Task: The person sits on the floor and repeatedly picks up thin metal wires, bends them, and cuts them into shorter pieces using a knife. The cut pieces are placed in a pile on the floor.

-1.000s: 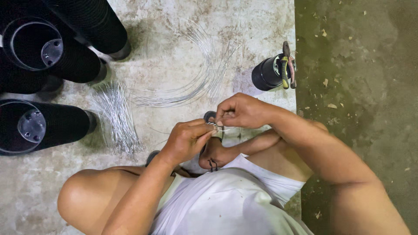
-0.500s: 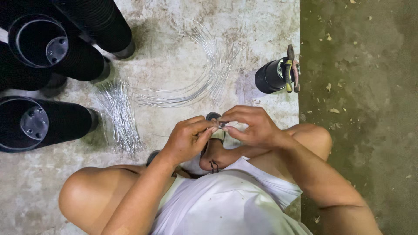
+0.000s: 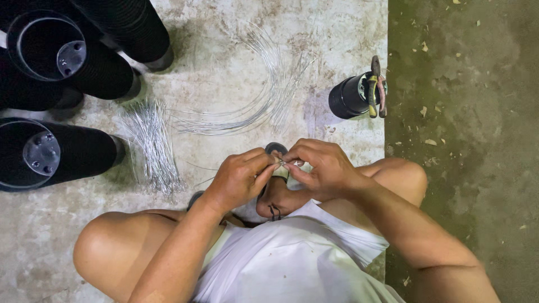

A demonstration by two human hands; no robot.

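Observation:
I squat over a concrete floor. My left hand (image 3: 238, 179) and my right hand (image 3: 320, 165) meet in front of my knees, both pinching a short piece of thin silver wire (image 3: 287, 163) between fingertips. Just behind the fingers lies a small dark round thing (image 3: 275, 148), partly hidden. My foot in a dark sandal (image 3: 275, 205) shows under my hands. A pile of short cut wires (image 3: 150, 143) lies to the left. Long curved wires (image 3: 255, 95) lie beyond my hands.
Stacks of black plastic pots (image 3: 45, 53) lie on their sides at the upper left, with another stack (image 3: 39, 154) below it. A single black pot (image 3: 351, 96) with pliers (image 3: 376, 87) resting on it sits at the slab's right edge. Darker ground (image 3: 466, 123) lies to the right.
My right arm has dropped lower and its elbow has swung out. Both hands stay pinched together on the wire. The view has shifted slightly.

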